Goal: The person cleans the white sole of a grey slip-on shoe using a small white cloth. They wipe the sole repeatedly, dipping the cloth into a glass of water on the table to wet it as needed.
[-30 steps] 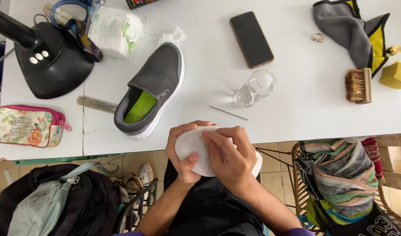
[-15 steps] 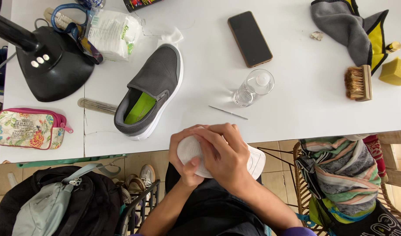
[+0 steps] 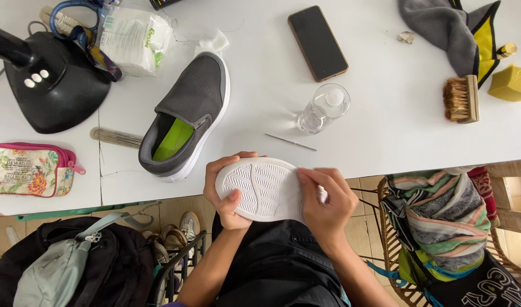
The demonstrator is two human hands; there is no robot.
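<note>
Mid sole-cleaning step: left hand [image 3: 229, 196] grips the upturned white-soled shoe [image 3: 266, 187] over the lap at the table edge [image 3: 385, 162], right hand [image 3: 326, 199] fingers curled pressing its heel end; next needs firm hold while working the tread grooves.

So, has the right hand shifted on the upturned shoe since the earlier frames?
Yes. The right hand has slid rightward along the white sole, uncovering the middle, judged against the table edge.
</note>
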